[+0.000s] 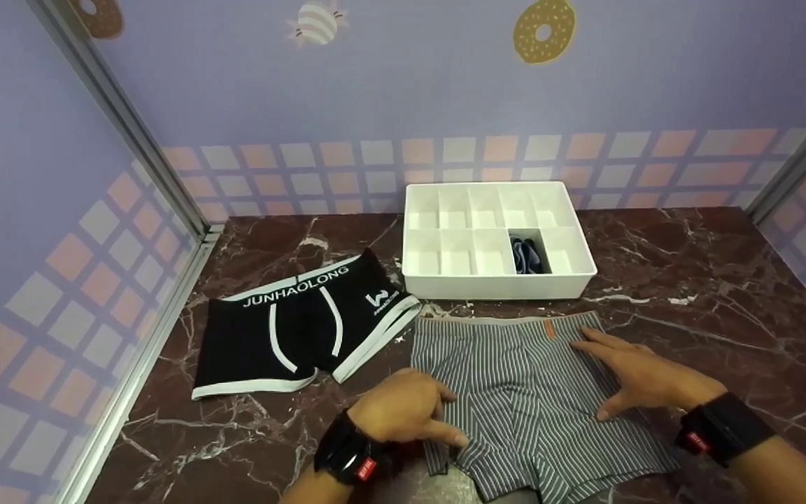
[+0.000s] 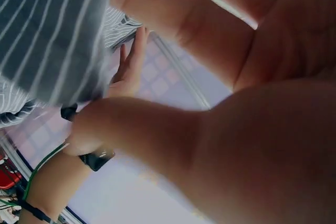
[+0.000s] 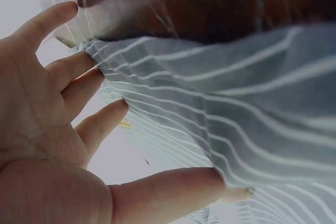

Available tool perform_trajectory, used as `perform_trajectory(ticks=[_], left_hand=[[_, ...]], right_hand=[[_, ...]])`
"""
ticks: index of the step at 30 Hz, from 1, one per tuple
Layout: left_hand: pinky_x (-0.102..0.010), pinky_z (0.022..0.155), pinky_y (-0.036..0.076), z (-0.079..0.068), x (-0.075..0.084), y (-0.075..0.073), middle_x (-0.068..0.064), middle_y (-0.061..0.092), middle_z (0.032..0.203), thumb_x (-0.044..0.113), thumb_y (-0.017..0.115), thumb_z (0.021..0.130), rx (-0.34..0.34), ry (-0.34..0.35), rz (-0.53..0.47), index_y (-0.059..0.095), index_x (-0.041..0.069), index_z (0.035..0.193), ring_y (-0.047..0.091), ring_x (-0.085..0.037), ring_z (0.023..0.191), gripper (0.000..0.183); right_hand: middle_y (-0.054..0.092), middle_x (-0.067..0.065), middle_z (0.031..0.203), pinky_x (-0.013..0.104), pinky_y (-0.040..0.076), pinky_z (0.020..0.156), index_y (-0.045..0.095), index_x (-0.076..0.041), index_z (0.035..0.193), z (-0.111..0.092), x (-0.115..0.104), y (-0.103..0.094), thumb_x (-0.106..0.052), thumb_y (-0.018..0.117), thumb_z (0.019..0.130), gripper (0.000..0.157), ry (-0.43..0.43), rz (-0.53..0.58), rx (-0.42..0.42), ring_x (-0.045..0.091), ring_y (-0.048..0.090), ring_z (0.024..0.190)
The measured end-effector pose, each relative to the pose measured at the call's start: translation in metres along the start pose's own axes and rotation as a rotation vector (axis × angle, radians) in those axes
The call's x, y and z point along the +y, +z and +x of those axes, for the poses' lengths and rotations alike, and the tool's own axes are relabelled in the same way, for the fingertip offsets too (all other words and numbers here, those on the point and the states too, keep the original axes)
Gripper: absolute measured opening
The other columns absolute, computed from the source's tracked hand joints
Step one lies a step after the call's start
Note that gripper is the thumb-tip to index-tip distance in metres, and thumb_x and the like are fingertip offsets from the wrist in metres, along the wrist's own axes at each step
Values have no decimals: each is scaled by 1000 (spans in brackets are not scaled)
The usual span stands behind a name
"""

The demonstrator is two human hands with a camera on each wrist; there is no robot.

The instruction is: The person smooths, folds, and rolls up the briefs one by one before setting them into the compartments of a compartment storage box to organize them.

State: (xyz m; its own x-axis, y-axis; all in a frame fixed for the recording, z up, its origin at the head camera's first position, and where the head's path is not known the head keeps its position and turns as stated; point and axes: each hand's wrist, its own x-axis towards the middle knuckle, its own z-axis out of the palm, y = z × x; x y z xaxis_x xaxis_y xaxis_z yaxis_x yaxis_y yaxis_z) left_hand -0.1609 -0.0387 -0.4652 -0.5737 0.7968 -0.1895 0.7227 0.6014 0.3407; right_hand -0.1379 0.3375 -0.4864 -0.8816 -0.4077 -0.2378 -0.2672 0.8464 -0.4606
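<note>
Grey-and-white striped boxer briefs lie spread on the marble tabletop, waistband toward the back, with a small orange tag near the waistband. My left hand touches their left side, thumb and forefinger apart over the cloth. In the left wrist view a striped fold comes close by that hand's thumb. On the opposite side, my right hand rests with spread fingers along the edge. The right wrist view shows its fingertips against the striped fabric.
Black boxer briefs with white trim lie flat at the left. Behind the striped pair stands a white divided box, with dark folded cloth in one front compartment. Patterned walls enclose the marble tabletop at the back and sides.
</note>
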Motion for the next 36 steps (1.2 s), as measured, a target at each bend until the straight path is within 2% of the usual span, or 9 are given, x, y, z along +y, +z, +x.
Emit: perform_trajectory(ticks=[3,5,7,9,14,18,24,29,36], left_hand=[[-35,99,35,1,3,-3,12,68,96,63,52,78,53,-21,-3,64,25,60,61,-5,87,44],[-34,92,39,1,4,-6,12,65,83,59,54,81,111,-38,23,66,23,64,59,-6,76,41],[-33,85,42,0,5,-8,12,58,75,57,56,79,152,-63,59,67,23,72,54,-8,70,36],[-32,79,44,-1,8,-8,12,55,77,58,62,73,155,-79,72,68,23,77,51,-7,73,35],[-27,71,45,2,19,3,12,53,81,57,73,60,61,-50,70,65,23,86,49,-6,75,43],[-27,71,44,4,25,13,12,50,83,53,79,53,50,-24,169,65,26,84,47,-7,78,43],[-28,72,44,-4,26,20,9,49,88,34,85,55,75,8,239,69,29,82,46,-9,84,32],[-28,71,45,-13,26,19,6,52,90,13,79,59,100,1,304,71,29,84,49,-11,83,31],[-32,69,48,-23,25,25,3,55,86,9,76,61,175,-29,420,69,19,78,54,-15,76,21]], right_hand=[[14,22,151,73,15,92,33,-9,143,-1,3,-2,-42,82,55,106,-2,0,2,47,20,132],[16,23,150,72,18,92,33,-9,143,-1,6,-4,-42,82,55,106,4,-18,3,49,22,130],[16,25,149,71,22,92,33,-8,143,-2,8,-6,-41,83,55,107,13,-31,2,50,23,129],[18,27,148,70,24,92,33,-6,142,-2,9,-8,-39,84,54,107,22,-44,4,51,25,127],[21,29,146,70,23,93,34,-8,142,0,4,-10,-42,83,57,103,36,-66,41,52,24,127],[18,29,146,70,20,94,31,-12,144,7,-6,-5,-50,80,60,104,20,-63,72,51,20,130],[7,31,148,70,20,95,19,-12,148,11,-8,1,-46,83,53,119,-9,-17,2,52,10,132],[1,30,149,70,19,95,16,-15,149,10,-8,1,-44,84,51,123,17,20,-21,51,4,133],[-1,30,149,70,17,96,18,-12,148,12,-6,0,-43,85,48,124,8,39,-11,51,2,133]])
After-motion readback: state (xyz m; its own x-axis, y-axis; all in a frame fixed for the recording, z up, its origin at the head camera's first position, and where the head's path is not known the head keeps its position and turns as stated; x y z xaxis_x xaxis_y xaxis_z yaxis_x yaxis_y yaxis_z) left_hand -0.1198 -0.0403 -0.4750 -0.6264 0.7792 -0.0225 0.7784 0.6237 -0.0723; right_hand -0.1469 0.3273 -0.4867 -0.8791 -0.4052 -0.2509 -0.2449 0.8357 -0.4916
